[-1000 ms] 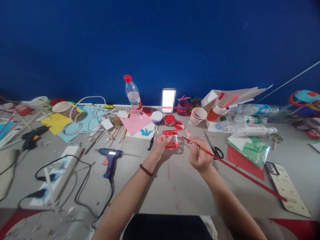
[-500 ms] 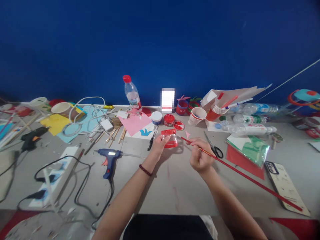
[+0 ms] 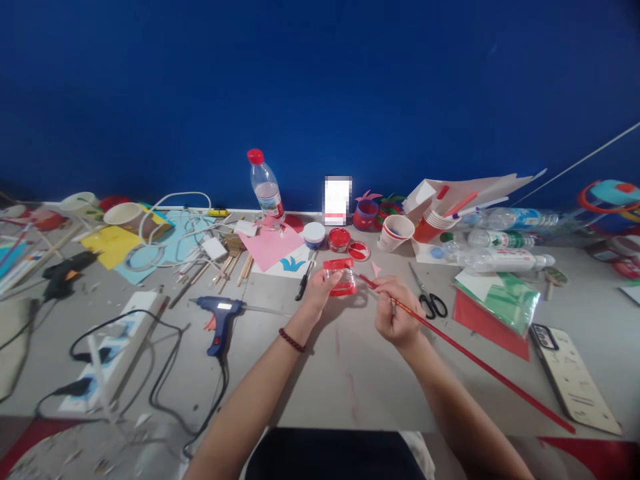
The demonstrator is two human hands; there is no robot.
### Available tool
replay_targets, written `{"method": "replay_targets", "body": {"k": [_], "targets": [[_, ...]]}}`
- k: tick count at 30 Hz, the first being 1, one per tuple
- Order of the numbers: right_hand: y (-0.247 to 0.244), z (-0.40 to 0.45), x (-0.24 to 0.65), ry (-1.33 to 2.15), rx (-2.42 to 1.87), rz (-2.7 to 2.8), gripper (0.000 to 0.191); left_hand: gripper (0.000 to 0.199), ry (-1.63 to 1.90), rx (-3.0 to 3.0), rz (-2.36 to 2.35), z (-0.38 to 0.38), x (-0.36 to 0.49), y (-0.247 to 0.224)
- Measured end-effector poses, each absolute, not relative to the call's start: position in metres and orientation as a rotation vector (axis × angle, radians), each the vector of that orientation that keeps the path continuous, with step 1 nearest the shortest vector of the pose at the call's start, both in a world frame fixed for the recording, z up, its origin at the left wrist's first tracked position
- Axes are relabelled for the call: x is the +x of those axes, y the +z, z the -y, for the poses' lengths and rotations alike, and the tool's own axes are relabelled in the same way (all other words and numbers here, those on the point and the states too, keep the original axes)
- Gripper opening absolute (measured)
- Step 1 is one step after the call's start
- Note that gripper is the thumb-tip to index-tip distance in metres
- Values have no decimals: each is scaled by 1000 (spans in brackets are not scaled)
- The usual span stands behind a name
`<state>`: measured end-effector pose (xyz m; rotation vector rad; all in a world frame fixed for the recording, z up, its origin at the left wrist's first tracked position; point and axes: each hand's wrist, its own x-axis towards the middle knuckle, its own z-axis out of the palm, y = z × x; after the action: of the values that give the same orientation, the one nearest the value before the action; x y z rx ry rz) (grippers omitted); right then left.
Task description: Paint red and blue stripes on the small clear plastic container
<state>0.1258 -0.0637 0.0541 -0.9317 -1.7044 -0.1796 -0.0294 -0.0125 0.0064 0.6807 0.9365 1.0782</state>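
Observation:
Over the middle of the table, my left hand (image 3: 320,288) is closed on a clear plastic bottle piece (image 3: 345,279) with red-painted bands at its top and bottom. The thumb lies across its near side. My right hand (image 3: 399,310) grips a long red paintbrush (image 3: 460,347), its tip close to the right side of the bottle piece; whether they touch I cannot tell. Just beyond stand an open jar of red paint (image 3: 339,239) and its red-smeared lid (image 3: 359,251). A white-lidded paint jar (image 3: 314,235) is beside them, and a paper cup with dark liquid (image 3: 395,233) stands to the right.
A blue glue gun (image 3: 219,320) and a power strip (image 3: 117,353) with trailing cables lie at left. Black-handled scissors (image 3: 431,300), several plastic bottles (image 3: 500,259) and a phone (image 3: 575,380) are at right. A red-capped bottle (image 3: 267,187) stands near the blue wall (image 3: 320,87).
My right hand has shifted slightly left, and the brush's rear end has swung left and down toward the table edge. My left hand keeps the bottle piece nearly still.

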Motion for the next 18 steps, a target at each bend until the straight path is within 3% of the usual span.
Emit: {"method": "replay_targets", "body": {"k": [18], "targets": [[55,63,126,-157,-908,1640,19,56,1080,680,-941,14,-28,14]]}}
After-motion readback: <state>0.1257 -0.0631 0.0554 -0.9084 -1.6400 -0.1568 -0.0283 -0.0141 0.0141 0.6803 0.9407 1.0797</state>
